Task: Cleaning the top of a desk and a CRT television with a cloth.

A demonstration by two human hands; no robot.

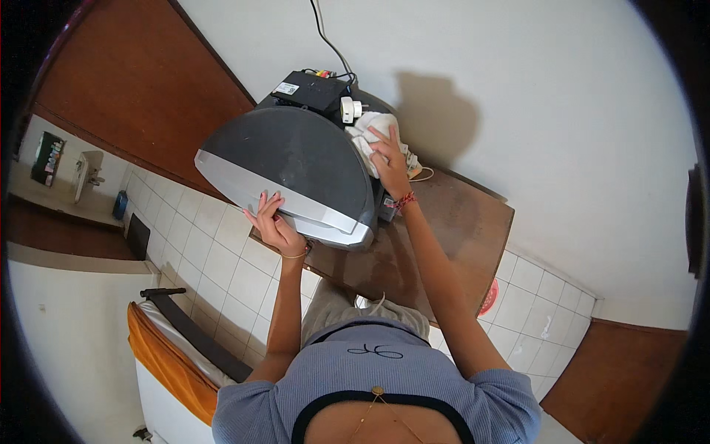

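A large grey and silver device (288,158), possibly a printer, stands on a brown wooden table (455,238). My left hand (274,225) rests with spread fingers at its silver front edge. In my right hand (388,161) is a white cloth (369,130), pressed against the device's right side. Behind the device sits a black box (313,90) with cables and a label. A white plug adapter (350,110) is just beyond the cloth. Part of a white power strip (413,162) shows beside my right hand; the cloth hides what lies under it.
Black cables (327,41) run up the white wall behind the table. A brown door (150,83) is at the upper left. An orange cloth (172,355) hangs at the lower left. A red plastic item (489,298) is on the tiled floor beside the table.
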